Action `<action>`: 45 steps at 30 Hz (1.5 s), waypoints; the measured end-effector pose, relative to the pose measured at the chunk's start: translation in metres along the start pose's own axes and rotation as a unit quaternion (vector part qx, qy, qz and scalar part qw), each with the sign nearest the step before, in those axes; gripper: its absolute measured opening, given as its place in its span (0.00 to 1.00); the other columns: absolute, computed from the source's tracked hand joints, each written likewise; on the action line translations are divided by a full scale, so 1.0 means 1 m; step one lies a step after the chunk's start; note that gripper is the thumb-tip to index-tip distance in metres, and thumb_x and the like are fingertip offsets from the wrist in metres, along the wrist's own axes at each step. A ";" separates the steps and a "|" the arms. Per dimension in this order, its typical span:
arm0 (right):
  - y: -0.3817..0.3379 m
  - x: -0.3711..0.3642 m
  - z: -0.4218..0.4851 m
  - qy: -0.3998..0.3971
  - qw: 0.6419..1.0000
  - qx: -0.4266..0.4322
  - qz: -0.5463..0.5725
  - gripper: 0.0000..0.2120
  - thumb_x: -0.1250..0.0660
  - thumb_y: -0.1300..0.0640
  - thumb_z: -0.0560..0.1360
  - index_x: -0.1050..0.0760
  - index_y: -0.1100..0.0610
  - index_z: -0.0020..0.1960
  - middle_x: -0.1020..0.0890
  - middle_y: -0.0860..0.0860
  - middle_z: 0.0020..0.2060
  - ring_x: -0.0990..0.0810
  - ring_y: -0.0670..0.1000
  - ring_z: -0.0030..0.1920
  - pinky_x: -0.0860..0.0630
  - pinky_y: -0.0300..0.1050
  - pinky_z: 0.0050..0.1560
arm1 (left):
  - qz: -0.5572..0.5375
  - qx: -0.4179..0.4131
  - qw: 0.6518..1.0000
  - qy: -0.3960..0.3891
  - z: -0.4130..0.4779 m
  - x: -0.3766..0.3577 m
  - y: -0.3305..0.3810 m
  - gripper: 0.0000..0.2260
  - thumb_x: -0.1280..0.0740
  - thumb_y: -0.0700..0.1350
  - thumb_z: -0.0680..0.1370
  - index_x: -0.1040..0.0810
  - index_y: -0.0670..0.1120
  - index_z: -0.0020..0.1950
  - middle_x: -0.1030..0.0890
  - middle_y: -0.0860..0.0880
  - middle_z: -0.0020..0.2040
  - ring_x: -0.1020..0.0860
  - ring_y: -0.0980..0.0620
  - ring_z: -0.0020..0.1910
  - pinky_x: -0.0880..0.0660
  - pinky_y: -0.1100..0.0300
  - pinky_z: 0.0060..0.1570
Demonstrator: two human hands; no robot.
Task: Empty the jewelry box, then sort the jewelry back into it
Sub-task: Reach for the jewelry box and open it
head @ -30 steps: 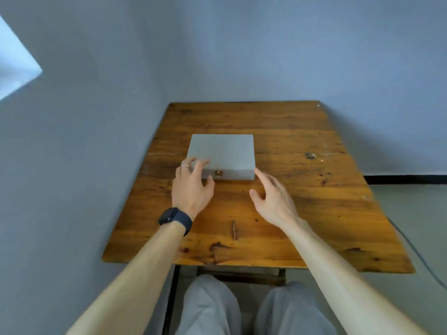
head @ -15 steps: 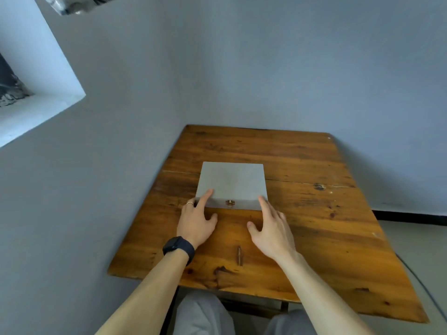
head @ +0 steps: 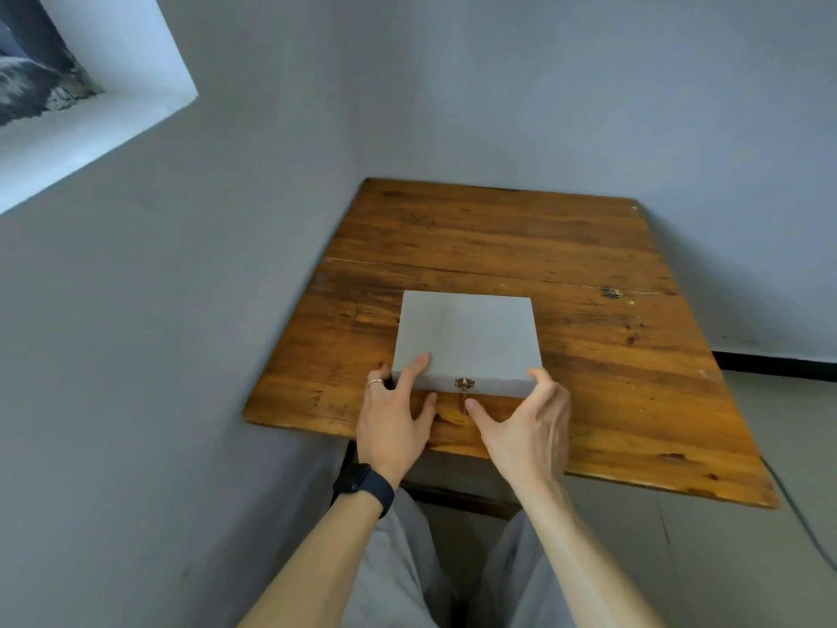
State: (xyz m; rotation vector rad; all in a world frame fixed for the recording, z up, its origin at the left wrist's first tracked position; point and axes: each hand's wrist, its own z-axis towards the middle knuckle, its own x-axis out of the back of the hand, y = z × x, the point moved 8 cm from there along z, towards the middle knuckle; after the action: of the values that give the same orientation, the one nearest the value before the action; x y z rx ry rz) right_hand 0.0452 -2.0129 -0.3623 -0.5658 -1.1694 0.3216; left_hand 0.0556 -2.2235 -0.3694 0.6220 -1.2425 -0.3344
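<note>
- Where the left hand (head: 394, 414) met the near left corner of the jewelry box (head: 466, 337), its index finger lay straight on the grey lid and the other fingers reached along the side wall. The fingers were spread, not clenched, and touched the box rather than grasping it.
- At centre, the box sat flat on the wooden table (head: 611, 355), near the table's front edge, with its lid down. The small metal clasp (head: 463, 383) on the front wall looked unopened (its exact setting was too small to read).
- At right, the right hand (head: 525, 423) curled its fingers round the near right corner of the box, with the thumb stretched toward the clasp.
- Progress, as judged: no jewelry lay in view on the table, so emptying had not begun. Opening the lid, taking the pieces out and sorting them back in all remained to be done.
</note>
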 end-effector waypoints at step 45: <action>0.017 0.009 0.002 0.039 0.998 -0.025 0.040 0.07 0.37 0.48 0.80 0.29 0.52 0.52 0.23 0.47 0.43 0.21 0.50 0.45 0.30 0.40 0.40 | 0.161 -0.138 0.975 0.064 0.111 0.108 0.069 0.28 0.39 0.70 0.75 0.22 0.52 0.64 0.18 0.48 0.39 0.21 0.49 0.36 0.21 0.53 0.33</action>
State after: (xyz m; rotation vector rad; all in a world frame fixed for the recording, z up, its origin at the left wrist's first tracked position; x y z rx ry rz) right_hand 0.0475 -1.9936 -0.3645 -0.6653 -1.0835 0.3363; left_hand -0.0232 -2.2578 -0.2229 0.1940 -1.1255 -0.1865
